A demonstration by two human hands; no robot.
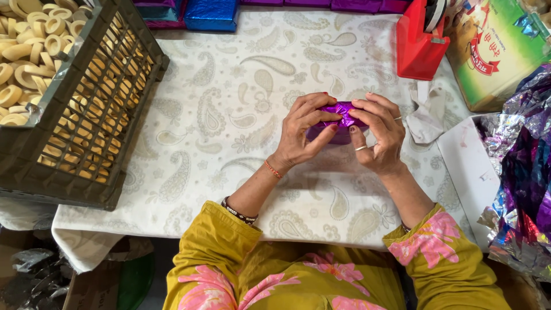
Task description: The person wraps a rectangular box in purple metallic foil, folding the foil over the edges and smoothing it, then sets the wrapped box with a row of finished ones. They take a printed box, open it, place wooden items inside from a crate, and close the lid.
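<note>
A small block wrapped in shiny purple foil (340,109) sits between both hands above the white paisley tablecloth (229,115). My left hand (304,131) grips its left side, fingers curled over the top and thumb beneath. My right hand (380,135), with rings on two fingers, pinches the foil's right end. Most of the block is hidden by my fingers.
A dark plastic crate (86,109) full of pale ring-shaped pieces stands at the left. A red tape dispenser (419,46) and a green carton (496,51) are at the back right. Crumpled foil sheets (525,172) pile at the right. Foil-wrapped blocks (212,14) line the far edge.
</note>
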